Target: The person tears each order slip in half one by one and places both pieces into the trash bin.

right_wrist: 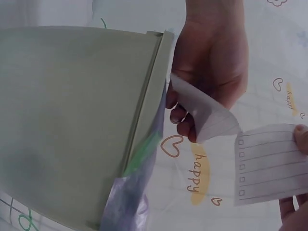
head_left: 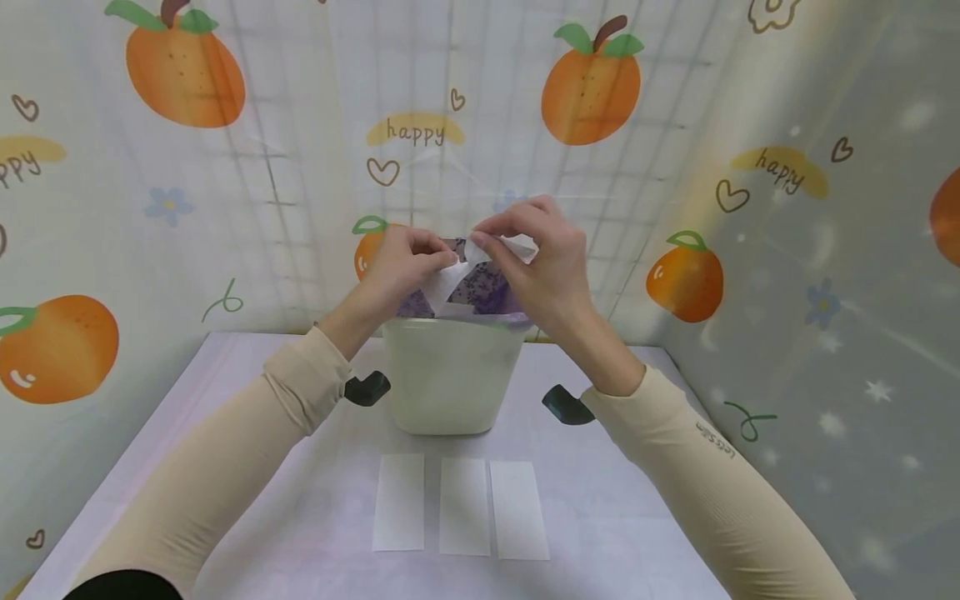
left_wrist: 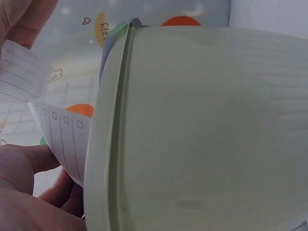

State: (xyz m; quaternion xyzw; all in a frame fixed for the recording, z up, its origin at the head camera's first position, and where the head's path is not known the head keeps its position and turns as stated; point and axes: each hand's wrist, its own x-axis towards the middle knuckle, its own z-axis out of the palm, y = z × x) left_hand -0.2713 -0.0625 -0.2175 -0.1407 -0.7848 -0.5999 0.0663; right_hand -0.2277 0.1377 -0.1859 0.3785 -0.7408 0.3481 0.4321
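Observation:
Over the pale green bin [head_left: 457, 375], my left hand [head_left: 401, 271] and right hand [head_left: 543, 258] each pinch one part of a torn paper sheet. The left part [left_wrist: 65, 142] carries ruled lines and small checkboxes in the left wrist view. Similar lines and boxes mark the right part [right_wrist: 269, 166], which hangs at my right fingertips [right_wrist: 301, 137]. The two parts meet only at a narrow corner between the hands. A purple patterned bag [head_left: 480, 287] lines the bin, folded over its rim.
Three white paper slips [head_left: 465, 507] lie side by side on the white-covered table [head_left: 300, 500], in front of the bin. A curtain [head_left: 315, 167] printed with oranges hangs close behind. Black straps [head_left: 567, 406] stick out from both wrists beside the bin.

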